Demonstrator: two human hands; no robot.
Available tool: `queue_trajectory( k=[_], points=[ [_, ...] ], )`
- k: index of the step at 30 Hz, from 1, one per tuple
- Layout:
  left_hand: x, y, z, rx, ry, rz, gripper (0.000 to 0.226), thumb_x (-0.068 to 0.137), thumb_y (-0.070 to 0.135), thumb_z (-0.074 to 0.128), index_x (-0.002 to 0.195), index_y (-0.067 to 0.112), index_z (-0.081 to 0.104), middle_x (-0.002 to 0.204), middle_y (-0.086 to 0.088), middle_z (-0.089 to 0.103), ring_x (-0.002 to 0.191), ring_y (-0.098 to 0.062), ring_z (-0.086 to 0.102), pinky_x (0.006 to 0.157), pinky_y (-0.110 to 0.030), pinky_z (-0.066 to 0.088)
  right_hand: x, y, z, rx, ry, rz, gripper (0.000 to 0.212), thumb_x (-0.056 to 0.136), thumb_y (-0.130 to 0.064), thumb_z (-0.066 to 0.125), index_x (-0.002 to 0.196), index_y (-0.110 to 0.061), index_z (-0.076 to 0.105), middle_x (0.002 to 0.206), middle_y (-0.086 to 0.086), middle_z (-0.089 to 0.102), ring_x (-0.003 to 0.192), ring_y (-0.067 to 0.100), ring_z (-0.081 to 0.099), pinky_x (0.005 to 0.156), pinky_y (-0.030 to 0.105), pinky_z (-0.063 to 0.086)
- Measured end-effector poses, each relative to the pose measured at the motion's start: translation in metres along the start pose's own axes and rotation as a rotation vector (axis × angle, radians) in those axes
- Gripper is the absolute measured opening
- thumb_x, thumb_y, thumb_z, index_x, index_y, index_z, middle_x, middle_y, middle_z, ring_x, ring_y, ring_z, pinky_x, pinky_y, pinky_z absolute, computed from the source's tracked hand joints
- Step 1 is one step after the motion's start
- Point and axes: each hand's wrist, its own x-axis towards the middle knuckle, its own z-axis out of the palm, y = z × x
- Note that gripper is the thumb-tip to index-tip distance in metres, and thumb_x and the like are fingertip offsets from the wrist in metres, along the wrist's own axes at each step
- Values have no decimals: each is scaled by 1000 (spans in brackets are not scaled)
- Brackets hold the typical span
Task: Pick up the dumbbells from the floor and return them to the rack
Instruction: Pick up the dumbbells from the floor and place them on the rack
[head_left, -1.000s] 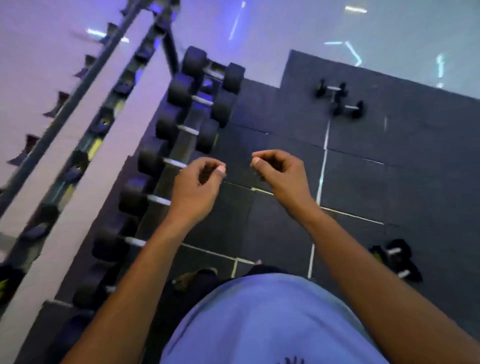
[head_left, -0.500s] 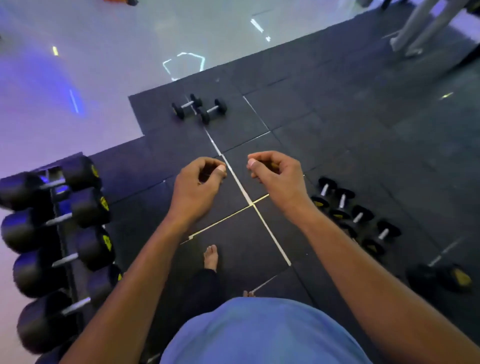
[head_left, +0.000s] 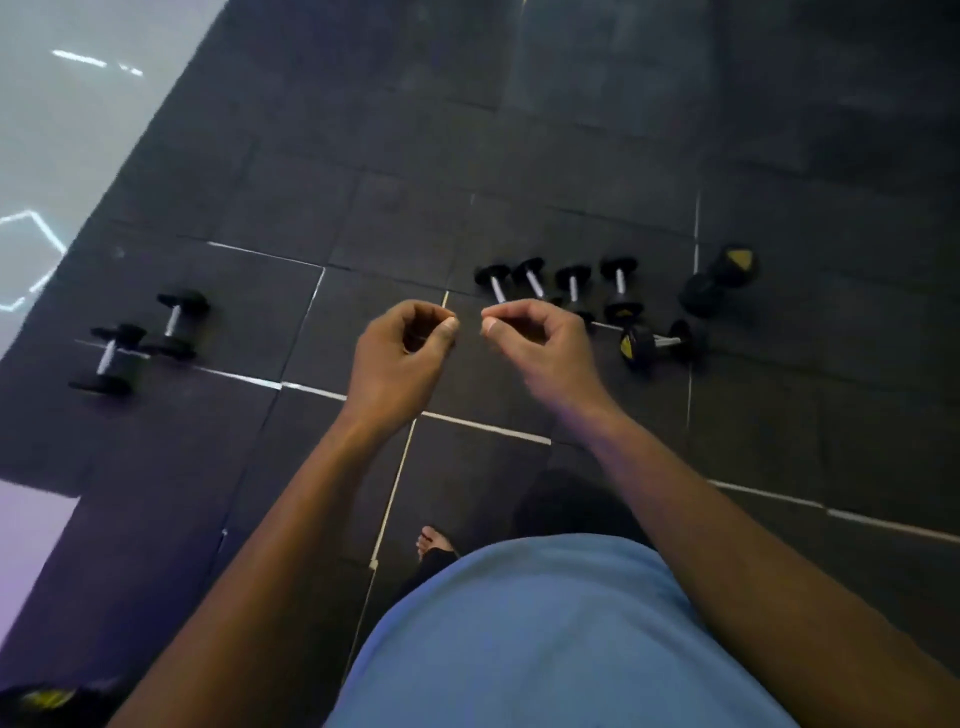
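Head view, looking down over a blue shirt and one bare foot on the black mat floor. Left to right: a pair of small dumbbells lies at the left near the mat's edge. The left hand is raised mid-frame, fingers curled toward the thumb, gripping nothing. The right hand mirrors it just beside, also curled and empty, thumbs nearly meeting. Beyond the right hand a row of four small dumbbells lies side by side; two larger dumbbells with yellow end marks lie further right. Compared with half a second ago, the rack has left the view, the hands' pose is unchanged, and the row now sits directly beyond the hands.
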Motion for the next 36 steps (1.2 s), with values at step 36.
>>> queue_trajectory(
  k=[36],
  points=[
    [517, -276, 372, 271, -378, -640, 15, 95, 40, 62, 102, 27, 67, 104, 7, 72, 102, -18, 67, 96, -37, 54, 572, 345, -104, -550, -90, 592, 18, 92, -31, 70, 75, -29, 72, 77, -14, 73, 91, 10, 74, 89, 28, 58]
  ],
)
